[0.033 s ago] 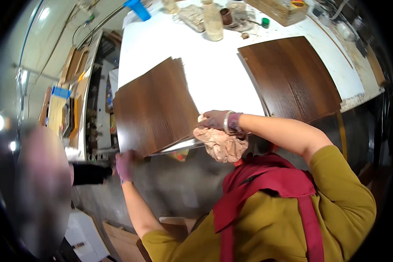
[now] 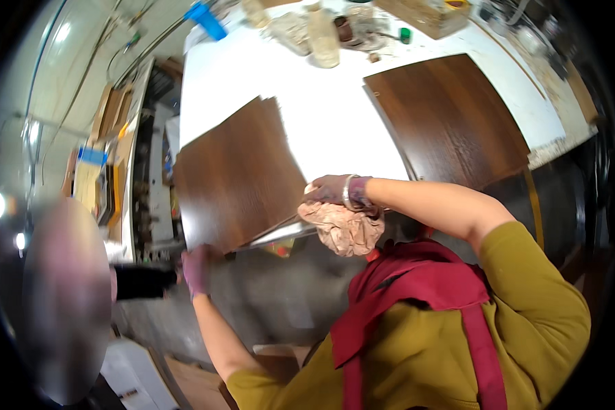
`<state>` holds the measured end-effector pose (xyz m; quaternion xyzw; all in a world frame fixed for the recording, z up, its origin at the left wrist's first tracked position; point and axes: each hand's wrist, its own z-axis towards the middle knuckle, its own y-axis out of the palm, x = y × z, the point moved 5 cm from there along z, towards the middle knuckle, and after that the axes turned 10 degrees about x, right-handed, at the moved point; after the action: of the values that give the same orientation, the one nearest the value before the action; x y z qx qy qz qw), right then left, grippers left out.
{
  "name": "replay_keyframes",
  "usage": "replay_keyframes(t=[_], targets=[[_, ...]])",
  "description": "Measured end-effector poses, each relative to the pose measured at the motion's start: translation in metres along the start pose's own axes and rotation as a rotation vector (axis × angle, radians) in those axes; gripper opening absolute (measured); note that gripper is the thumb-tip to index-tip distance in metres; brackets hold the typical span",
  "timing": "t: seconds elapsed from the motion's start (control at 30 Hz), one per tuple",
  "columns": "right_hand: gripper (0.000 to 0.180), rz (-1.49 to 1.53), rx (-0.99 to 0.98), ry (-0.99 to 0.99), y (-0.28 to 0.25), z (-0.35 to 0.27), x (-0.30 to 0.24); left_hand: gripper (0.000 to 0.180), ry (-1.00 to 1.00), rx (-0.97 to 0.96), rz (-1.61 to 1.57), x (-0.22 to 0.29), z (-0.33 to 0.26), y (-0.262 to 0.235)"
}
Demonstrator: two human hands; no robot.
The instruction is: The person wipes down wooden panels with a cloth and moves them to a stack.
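head view: my left hand grips the near corner of the dark wood panel on the white table; my right hand presses a crumpled rag against its near edge. nothing differs from before.

Nothing appears changed; hands unmoved.
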<state>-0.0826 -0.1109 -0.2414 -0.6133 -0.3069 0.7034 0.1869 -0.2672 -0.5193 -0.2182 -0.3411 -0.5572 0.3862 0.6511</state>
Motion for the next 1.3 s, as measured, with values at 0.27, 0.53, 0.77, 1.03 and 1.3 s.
replay_keyframes(t=[0.27, 0.53, 0.77, 1.03, 1.3], targets=[[0.023, 0.988, 0.053, 0.381, 0.000, -0.006, 0.048, 0.033, -0.052, -0.233, -0.446, -0.109, 0.020, 0.016], [0.017, 0.929, 0.098, 0.249, -0.042, -0.136, -0.037, 0.027, 0.804, -0.021, -0.245, 0.036, -0.103, -0.077], [0.015, 1.023, 0.361, 0.604, -0.164, -0.321, -0.037, 0.034, -0.027, -0.478, -1.018, 0.155, -0.175, 0.033], [0.022, 0.264, 0.812, 0.608, -0.241, -0.486, 0.064, 0.036, 0.265, -0.577, -1.092, 0.322, -0.255, 0.173], [0.025, 0.418, 1.093, 0.461, -0.288, -0.385, 0.011, 0.042, -0.232, -1.077, -1.044, 0.393, -0.283, 0.167]])
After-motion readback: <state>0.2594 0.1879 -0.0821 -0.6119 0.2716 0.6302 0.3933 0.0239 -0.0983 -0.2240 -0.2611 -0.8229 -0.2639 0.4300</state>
